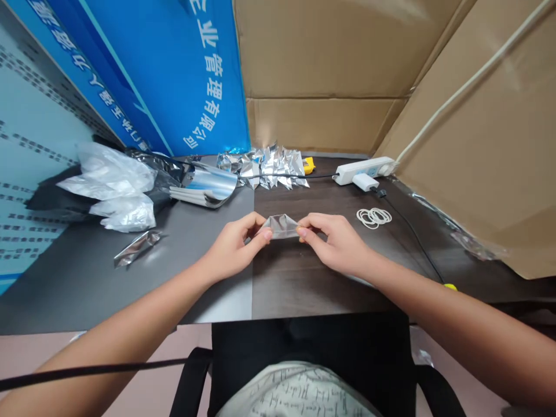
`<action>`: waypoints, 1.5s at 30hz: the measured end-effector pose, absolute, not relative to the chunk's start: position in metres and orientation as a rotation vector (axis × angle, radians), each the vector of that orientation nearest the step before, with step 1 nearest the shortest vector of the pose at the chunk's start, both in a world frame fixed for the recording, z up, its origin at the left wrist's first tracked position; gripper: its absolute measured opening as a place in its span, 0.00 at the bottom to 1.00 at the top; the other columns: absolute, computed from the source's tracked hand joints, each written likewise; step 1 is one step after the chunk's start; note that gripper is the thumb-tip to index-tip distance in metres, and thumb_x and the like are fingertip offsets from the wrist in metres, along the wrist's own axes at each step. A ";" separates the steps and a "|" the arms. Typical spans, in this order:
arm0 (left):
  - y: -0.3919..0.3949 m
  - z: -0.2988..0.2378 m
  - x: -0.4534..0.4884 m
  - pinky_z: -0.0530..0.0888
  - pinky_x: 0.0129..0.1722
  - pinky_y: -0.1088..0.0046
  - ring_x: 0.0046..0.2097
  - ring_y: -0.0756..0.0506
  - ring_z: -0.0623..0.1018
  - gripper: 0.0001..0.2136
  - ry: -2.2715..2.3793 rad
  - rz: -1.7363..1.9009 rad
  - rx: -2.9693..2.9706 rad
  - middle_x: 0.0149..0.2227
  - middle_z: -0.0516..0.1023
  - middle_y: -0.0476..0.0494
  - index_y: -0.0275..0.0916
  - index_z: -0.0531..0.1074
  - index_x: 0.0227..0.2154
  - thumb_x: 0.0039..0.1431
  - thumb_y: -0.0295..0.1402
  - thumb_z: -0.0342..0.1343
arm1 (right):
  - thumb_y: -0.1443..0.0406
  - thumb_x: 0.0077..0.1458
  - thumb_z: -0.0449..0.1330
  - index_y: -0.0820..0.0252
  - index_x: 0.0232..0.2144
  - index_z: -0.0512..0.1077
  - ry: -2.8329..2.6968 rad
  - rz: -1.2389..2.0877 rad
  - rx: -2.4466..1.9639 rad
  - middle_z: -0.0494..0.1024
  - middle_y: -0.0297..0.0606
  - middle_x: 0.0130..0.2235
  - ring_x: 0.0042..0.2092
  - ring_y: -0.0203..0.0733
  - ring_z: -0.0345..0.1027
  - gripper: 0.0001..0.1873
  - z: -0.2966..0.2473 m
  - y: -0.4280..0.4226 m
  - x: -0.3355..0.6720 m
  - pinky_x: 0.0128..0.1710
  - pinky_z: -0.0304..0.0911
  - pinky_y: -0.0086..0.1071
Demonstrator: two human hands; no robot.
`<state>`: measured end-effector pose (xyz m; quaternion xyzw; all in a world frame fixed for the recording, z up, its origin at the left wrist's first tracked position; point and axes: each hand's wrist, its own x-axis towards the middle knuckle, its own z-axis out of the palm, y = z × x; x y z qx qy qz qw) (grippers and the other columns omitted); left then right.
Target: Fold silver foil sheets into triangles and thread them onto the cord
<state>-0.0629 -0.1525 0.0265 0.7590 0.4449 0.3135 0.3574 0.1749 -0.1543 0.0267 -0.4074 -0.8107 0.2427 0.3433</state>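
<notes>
Between both hands, just above the dark wooden tabletop, is a small silver foil pouch [283, 226] with its corners folded into a trapezoid shape. My left hand [241, 242] pinches its left end between thumb and fingers. The right end is pinched the same way by my right hand [330, 238]. To the left, a narrow folded foil packet [137, 248] lies on the grey mat [191, 255]. Several white rubber bands [374, 218] rest in a loose bunch to the right of my right hand.
A row of folded foil pieces [273, 166] lies at the back, beside a yellow tool [308, 165]. Left of it are a stack of flat foil sheets [206, 186] and crumpled clear plastic bags [115, 182]. A white power strip [365, 169] with cables stands by the cardboard wall [321, 124].
</notes>
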 end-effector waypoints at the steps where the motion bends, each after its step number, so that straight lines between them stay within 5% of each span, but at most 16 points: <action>1: -0.143 0.026 -0.060 0.70 0.31 0.74 0.30 0.49 0.74 0.14 1.125 0.813 1.932 0.28 0.75 0.48 0.38 0.66 0.30 0.63 0.45 0.55 | 0.65 0.64 0.54 0.59 0.29 0.72 -2.114 0.656 -1.061 0.78 0.34 0.29 0.31 0.37 0.70 0.11 0.028 -0.145 0.174 0.33 0.61 0.31; 8: -0.089 0.026 -0.041 0.73 0.30 0.73 0.28 0.49 0.76 0.16 1.085 0.923 1.698 0.25 0.75 0.47 0.38 0.66 0.27 0.56 0.46 0.60 | 0.55 0.60 0.58 0.59 0.28 0.69 -1.860 0.981 -1.134 0.77 0.36 0.29 0.30 0.39 0.71 0.14 0.024 -0.086 0.163 0.32 0.65 0.31; 17: -0.040 0.011 -0.034 0.65 0.24 0.75 0.23 0.50 0.71 0.13 1.241 0.892 1.759 0.19 0.69 0.52 0.37 0.68 0.23 0.55 0.38 0.62 | 0.57 0.55 0.64 0.61 0.26 0.72 -1.909 0.974 -1.282 0.73 0.32 0.20 0.22 0.35 0.65 0.14 0.024 -0.018 0.160 0.24 0.58 0.28; 20: -0.033 0.009 -0.032 0.64 0.20 0.75 0.18 0.50 0.69 0.10 1.255 0.829 1.745 0.18 0.69 0.54 0.35 0.74 0.37 0.53 0.33 0.64 | 0.62 0.52 0.68 0.62 0.27 0.74 -1.932 0.893 -1.356 0.71 0.29 0.18 0.22 0.35 0.65 0.09 0.026 -0.005 0.160 0.26 0.59 0.29; 23: -0.028 0.006 -0.030 0.64 0.18 0.77 0.16 0.51 0.68 0.28 1.203 0.855 1.739 0.18 0.70 0.58 0.38 0.67 0.58 0.54 0.30 0.64 | 0.65 0.56 0.65 0.61 0.31 0.75 -1.953 0.812 -1.407 0.73 0.30 0.18 0.22 0.35 0.66 0.05 0.026 0.004 0.160 0.28 0.60 0.29; 27: -0.023 -0.003 -0.029 0.68 0.19 0.77 0.21 0.50 0.75 0.17 1.131 0.880 1.643 0.24 0.76 0.50 0.35 0.74 0.48 0.56 0.30 0.62 | 0.65 0.59 0.62 0.62 0.36 0.75 -2.020 0.707 -1.443 0.75 0.31 0.20 0.23 0.37 0.70 0.05 0.021 0.012 0.157 0.29 0.62 0.30; 33: -0.019 -0.008 -0.031 0.69 0.21 0.78 0.20 0.52 0.74 0.11 1.189 0.886 1.520 0.24 0.78 0.48 0.30 0.78 0.44 0.59 0.28 0.62 | 0.67 0.65 0.55 0.64 0.44 0.76 -2.097 0.280 -1.411 0.82 0.46 0.38 0.41 0.47 0.75 0.11 0.003 0.019 0.158 0.44 0.65 0.38; 37: -0.019 -0.005 -0.029 0.71 0.21 0.79 0.20 0.52 0.75 0.10 1.235 0.906 1.468 0.24 0.78 0.48 0.31 0.79 0.43 0.59 0.26 0.62 | 0.67 0.62 0.57 0.63 0.44 0.78 -2.223 0.042 -1.295 0.77 0.51 0.53 0.55 0.59 0.65 0.12 -0.006 0.020 0.165 0.55 0.58 0.51; 45: -0.015 -0.005 -0.021 0.74 0.21 0.77 0.22 0.51 0.76 0.08 1.308 0.885 1.455 0.23 0.77 0.49 0.31 0.79 0.42 0.60 0.24 0.60 | 0.68 0.63 0.57 0.58 0.46 0.78 -2.346 -0.055 -1.193 0.78 0.46 0.53 0.54 0.54 0.66 0.13 -0.028 0.036 0.172 0.54 0.63 0.48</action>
